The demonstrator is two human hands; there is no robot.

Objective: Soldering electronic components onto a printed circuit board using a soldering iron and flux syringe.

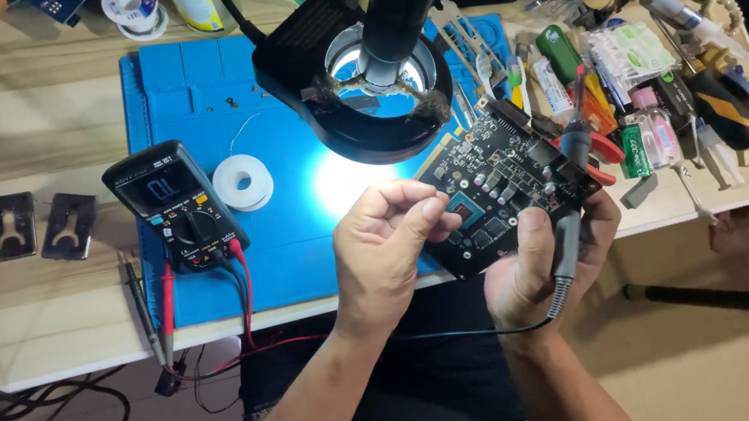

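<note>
A black circuit board with a square chip in its middle is held tilted above the front edge of a blue work mat. My right hand grips the board from below at its near right side, thumb on top. The same hand also holds a grey-handled tool whose black cable runs off to the left. My left hand pinches the board's left edge with thumb and curled fingers, close to the chip.
A microscope with a ring light hangs over the mat. A black multimeter with red and black leads and a white solder spool lie at the left. Pliers, bottles and screwdrivers crowd the right of the wooden table.
</note>
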